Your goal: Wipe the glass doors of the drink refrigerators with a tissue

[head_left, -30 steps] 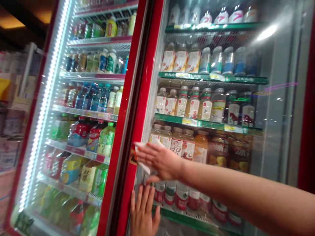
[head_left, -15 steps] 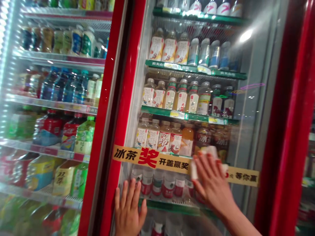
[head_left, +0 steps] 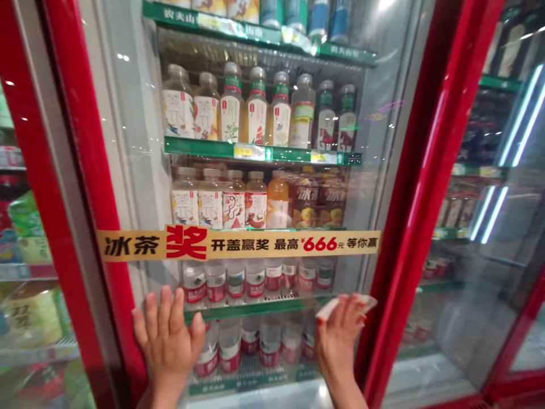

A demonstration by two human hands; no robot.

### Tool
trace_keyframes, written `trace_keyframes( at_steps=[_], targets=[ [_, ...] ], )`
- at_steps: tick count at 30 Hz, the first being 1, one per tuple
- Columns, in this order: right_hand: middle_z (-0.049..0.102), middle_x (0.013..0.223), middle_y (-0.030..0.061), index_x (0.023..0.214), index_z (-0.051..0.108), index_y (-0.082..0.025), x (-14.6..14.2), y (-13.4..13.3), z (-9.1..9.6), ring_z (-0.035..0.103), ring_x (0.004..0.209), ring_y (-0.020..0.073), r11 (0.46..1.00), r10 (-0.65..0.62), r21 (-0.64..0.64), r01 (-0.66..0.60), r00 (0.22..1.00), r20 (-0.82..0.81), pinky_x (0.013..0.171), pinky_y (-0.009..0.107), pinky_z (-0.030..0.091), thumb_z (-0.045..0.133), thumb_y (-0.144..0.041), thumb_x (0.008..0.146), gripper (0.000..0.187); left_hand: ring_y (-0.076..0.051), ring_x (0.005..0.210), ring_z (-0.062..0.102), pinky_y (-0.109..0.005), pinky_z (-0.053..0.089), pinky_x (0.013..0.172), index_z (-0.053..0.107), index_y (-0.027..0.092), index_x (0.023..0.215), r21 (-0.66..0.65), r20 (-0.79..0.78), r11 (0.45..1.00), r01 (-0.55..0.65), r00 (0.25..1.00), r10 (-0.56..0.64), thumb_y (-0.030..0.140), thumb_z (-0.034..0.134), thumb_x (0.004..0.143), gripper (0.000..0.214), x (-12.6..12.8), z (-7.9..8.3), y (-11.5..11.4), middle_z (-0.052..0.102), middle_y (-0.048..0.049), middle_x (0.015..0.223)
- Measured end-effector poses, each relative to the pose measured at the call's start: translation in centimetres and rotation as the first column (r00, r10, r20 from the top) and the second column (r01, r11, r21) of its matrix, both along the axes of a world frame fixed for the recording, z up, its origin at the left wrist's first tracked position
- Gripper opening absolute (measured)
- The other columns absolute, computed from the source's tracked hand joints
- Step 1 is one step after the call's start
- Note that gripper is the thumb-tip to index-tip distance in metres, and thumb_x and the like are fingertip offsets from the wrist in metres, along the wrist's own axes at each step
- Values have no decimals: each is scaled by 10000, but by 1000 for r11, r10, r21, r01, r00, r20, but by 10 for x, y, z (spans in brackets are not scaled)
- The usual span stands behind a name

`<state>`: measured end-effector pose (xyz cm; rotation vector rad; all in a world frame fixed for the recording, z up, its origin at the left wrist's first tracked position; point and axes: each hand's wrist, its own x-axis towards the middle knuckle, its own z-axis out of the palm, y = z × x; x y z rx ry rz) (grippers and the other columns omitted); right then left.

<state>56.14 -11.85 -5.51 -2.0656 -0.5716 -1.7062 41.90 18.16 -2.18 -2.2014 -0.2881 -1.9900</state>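
My left hand lies flat with fingers spread on the lower left of a glass cooler door, by its red frame. On the lower right side of the same door, my right hand presses a white cloth or tissue to the glass; its folds stick out past the fingers. A tan sticker strip with black and red lettering crosses the door just above both hands.
Behind the glass, shelves hold several rows of bottles. The door's red frame runs up the right side, with another cooler beyond it. A neighbouring drinks cooler stands at the left edge.
My right hand and the cloth have moved down off the strip, uncovering its red numbers. My left hand stays flat by the left frame. The view has shifted right.
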Motion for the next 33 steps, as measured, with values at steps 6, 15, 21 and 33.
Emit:
trace_keyframes(
  at_steps=[6, 15, 21, 33],
  targets=[
    [212, 1808, 157, 1739, 224, -98, -48, 84, -78, 77, 1712, 346, 981, 167, -89, -172, 984, -65, 1355, 641, 292, 492, -542, 1018, 887, -324, 1689, 238, -529, 130, 1413, 365, 147, 1680, 104, 87, 995, 2, 996, -12, 325, 635, 949, 800, 2, 0, 7, 354, -154, 1767],
    [-62, 1797, 332, 1719, -72, -3, -7, 32, -121, -109, 1684, 486, 959, -9, 274, 71, 975, -220, 1181, 924, 241, 268, -372, 1082, 810, -317, 1712, 151, -602, 85, 1409, 303, 152, 1700, 47, 12, 998, 33, 999, -34, 373, 609, 941, 848, -1, 0, 4, 273, -143, 1805],
    [592, 1607, -164, 1397, 712, -485, -84, 106, -123, 241, 1693, 241, 966, 229, -123, -229, 973, -14, 1246, 439, 502, 321, -652, 1051, 548, -312, 1719, 116, -650, 96, 1400, 259, 176, 1714, 31, -32, 999, 14, 999, -13, 373, 564, 983, 816, -4, 1, 3, 234, -133, 1819],
    [216, 1836, -41, 1690, 413, -288, -40, 85, 3, -3, 1728, 280, 813, 387, -472, -342, 922, -3, 1411, 539, -30, 505, -627, 1042, 737, -279, 1723, 99, -520, 44, 1431, 232, 184, 1724, 25, -36, 999, 43, 998, -42, 230, 613, 993, 826, -5, 7, -5, 214, -138, 1816]
  ],
)
